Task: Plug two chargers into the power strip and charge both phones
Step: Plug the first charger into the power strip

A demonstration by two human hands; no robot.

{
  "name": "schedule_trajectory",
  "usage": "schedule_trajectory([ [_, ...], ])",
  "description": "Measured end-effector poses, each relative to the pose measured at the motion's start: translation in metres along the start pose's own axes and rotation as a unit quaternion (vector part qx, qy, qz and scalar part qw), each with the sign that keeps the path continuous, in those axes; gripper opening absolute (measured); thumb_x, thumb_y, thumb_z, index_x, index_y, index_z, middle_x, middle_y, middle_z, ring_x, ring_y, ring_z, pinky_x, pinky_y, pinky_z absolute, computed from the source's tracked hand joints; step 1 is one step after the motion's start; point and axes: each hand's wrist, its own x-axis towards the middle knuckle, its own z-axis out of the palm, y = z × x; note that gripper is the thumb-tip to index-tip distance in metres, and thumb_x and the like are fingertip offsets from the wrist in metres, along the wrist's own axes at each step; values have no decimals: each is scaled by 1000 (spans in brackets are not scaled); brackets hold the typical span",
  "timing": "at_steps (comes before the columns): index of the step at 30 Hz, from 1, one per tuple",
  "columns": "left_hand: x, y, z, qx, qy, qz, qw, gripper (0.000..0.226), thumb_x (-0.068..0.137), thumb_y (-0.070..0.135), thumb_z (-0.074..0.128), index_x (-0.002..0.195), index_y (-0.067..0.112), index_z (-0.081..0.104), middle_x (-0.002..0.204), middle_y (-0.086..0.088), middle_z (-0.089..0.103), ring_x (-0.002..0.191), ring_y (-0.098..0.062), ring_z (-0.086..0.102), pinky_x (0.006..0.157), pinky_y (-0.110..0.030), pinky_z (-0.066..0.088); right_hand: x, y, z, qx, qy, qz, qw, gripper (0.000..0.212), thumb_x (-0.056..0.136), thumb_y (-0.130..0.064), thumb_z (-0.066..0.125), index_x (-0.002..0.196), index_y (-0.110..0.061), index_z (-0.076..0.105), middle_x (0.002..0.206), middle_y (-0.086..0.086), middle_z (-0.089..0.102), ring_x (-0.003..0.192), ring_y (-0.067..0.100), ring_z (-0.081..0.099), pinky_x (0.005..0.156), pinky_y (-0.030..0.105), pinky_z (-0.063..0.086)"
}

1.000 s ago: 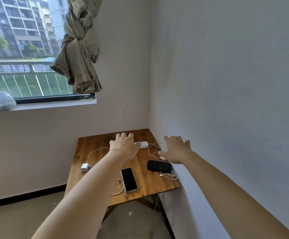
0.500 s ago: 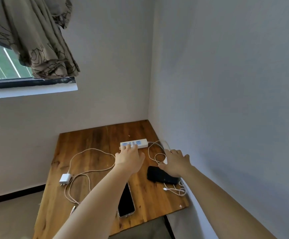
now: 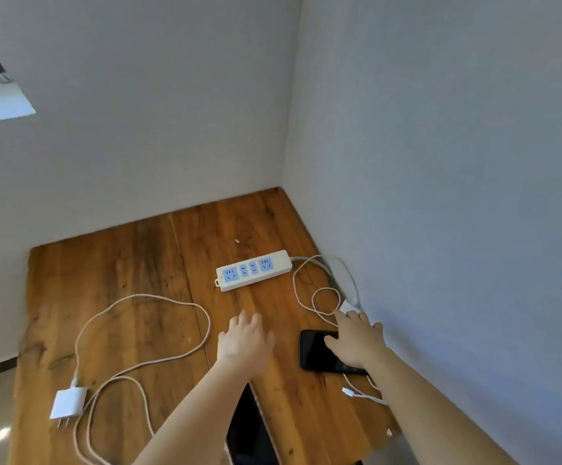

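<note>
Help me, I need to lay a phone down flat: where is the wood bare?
Bare wood lies behind the power strip toward the wall corner, and left of it above the cable loop. Crowded: the right edge, with coiled cable and dark phone.

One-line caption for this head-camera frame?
Both hands open above a wooden table: right hand over a black phone, left hand short of the empty power strip.
</note>
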Motion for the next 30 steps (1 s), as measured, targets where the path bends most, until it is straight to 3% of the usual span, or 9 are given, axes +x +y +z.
schedule_trajectory([
  [4,28,-16,17,-19,-32,-12,999,54,98,42,32,146,18,26,159,-11,18,144,-32,17,112,-49,27,29,6,6,-103,13,-12,995,53,93,-37,43,141,-17,31,149,10,35,135,30,30,105,46,32],
  [7,47,-22,28,-24,-39,-21,999,61,98,46,31,151,22,13,161,-7,2,147,-30,1,116,-49,17,48,11,5,-255,58,-62,963,57,86,-26,57,137,-13,36,140,14,42,128,33,39,100,46,37],
  [10,61,-26,40,-6,-66,-22,998,66,99,42,33,152,25,-1,160,-5,-12,146,-28,-10,118,-48,10,70,16,9,-346,33,-83,934,60,81,-18,63,134,-9,38,138,18,42,127,36,37,102,50,32],
  [16,69,-22,47,76,-94,-35,992,73,98,40,37,150,21,-12,158,-10,-21,145,-32,-15,117,-47,13,96,20,10,-411,-14,-134,901,44,85,-19,59,126,-7,46,129,16,52,121,34,45,104,55,27],
  [21,71,-18,41,89,-116,-45,988,74,98,36,39,150,18,-10,158,-12,-20,145,-34,-13,116,-50,18,105,-6,-17,-443,-40,-144,884,23,84,-24,60,104,-12,60,102,7,64,100,26,56,101,50,27],
  [24,73,-14,35,95,-116,-42,988,68,98,31,41,152,16,3,160,-16,-6,146,-37,0,114,-49,23,111,-27,-35,-331,-55,-154,929,24,82,-33,59,99,-16,62,94,2,64,88,21,57,89,38,34],
  [26,78,-11,25,48,-67,-35,996,52,97,31,42,146,18,28,157,-15,21,142,-34,22,110,-44,31,117,-41,-49,-131,-71,-139,979,32,81,-39,58,102,-16,60,87,-1,60,76,16,55,68,28,38],
  [28,83,-10,14,25,42,14,999,39,95,28,44,133,20,43,145,-7,40,132,-26,35,104,-38,38,120,-52,-57,41,-88,-118,988,41,83,-42,59,113,-15,53,94,-1,60,77,15,57,55,25,38],
  [30,89,-10,4,39,111,60,991,48,92,24,45,139,20,34,149,-8,32,136,-26,27,106,-38,35,126,-62,-65,140,-54,-125,981,50,83,-40,63,120,-16,41,108,0,59,86,17,61,53,24,42],
])
